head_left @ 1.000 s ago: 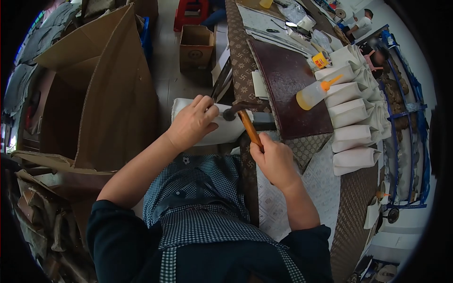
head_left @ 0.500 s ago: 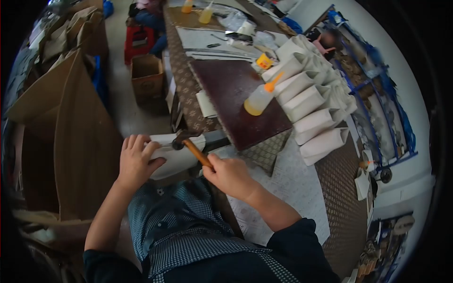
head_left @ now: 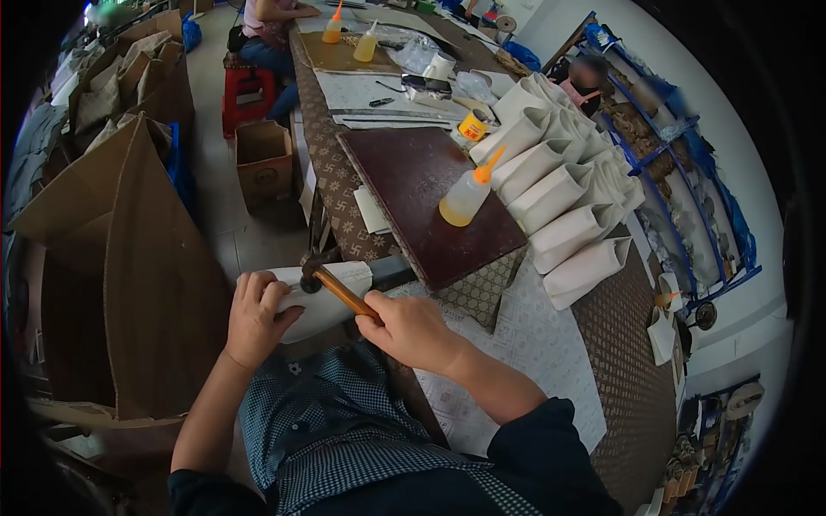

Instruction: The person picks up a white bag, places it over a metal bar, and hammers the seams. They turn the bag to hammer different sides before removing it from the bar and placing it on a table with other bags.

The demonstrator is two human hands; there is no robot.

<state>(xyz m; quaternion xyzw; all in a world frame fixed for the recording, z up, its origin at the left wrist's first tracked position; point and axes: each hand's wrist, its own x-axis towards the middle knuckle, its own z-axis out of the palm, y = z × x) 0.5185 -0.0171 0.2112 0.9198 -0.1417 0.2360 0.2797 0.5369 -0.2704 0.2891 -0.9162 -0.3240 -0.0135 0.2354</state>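
Observation:
My right hand [head_left: 413, 331] is closed round the wooden handle of a hammer [head_left: 346, 292]. The dark hammer head rests on or just over a white folded, sleeve-like piece [head_left: 331, 307]; contact is not certain. At the left end of this piece, my left hand [head_left: 261, 316] grips it, thumb towards the hammer. The white piece lies over a dark narrow bar [head_left: 393, 272] that juts out from the table edge. On the table beyond, a squeeze bottle [head_left: 467, 198] of yellowish liquid with an orange nozzle stands on a dark red board [head_left: 413, 172].
Several similar white folded pieces [head_left: 572, 228] stand in a row right of the board. A yellow tin [head_left: 473, 125] is behind them. Large open cardboard boxes [head_left: 159, 284] flank me on the left. A person [head_left: 267, 39] sits at the table's far end; another is by the shelves.
The hammer head has shifted left along the white piece, closer to my left hand. My view has tilted slightly upward. Both hands keep their grip.

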